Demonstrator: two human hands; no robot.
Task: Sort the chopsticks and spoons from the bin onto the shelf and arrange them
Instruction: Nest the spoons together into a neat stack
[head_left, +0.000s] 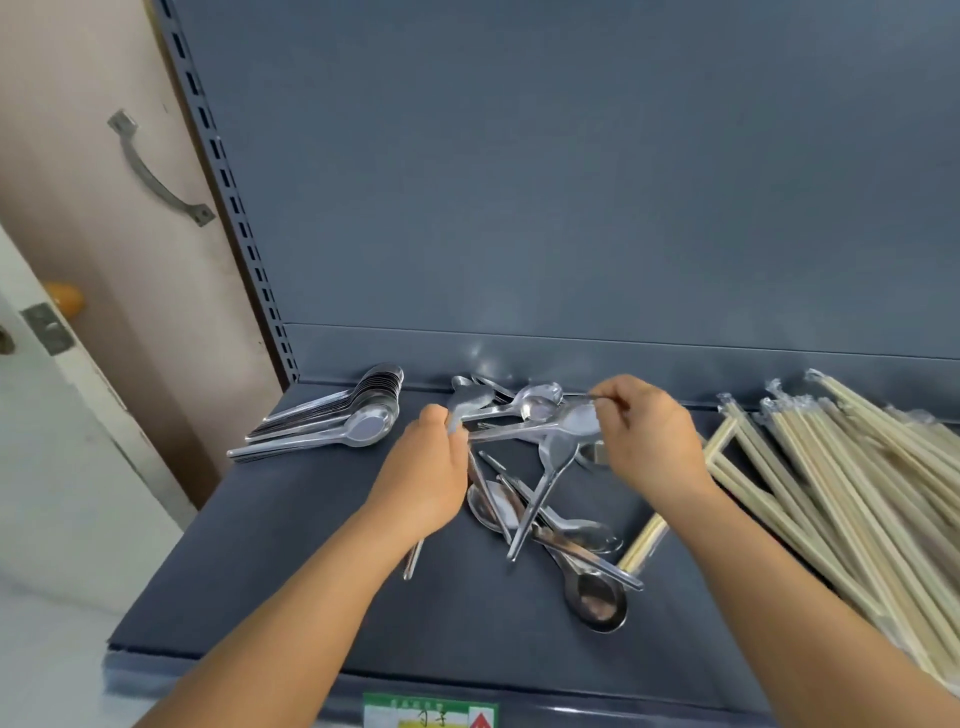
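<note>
- The left hand (423, 467) has its grip curled round the handles of a few spoons, holding them just above the shelf (291, 571); the right hand (649, 441) pinches the thin handle end of 1 spoon (566, 422) that lies across between both hands.
- That held spoon hangs over the loose spoon heap (545, 514) in the middle of the shelf. Its handle is thin and shiny, so I judge the pinch could slip and drop it back into the tangle.
- The heap is crossed and interlocked; lifting 1 piece may drag a neighbour along and scatter others toward the front edge.
- A spoon at the near end (597, 603) sits closest to the front lip, and a knock could send it off.
- The neat spoon stack (343, 415) lies at the left, close to the shelf's left edge; a careless placement may topple it over that side.
- The wrapped chopsticks (841, 467) fan over the right part, with 1 stray pair (641, 543) touching the heap; a right forearm sweep could disturb them.
- Open room lies between the stack and the heap, and across the near-left shelf surface. No bin is in view.
</note>
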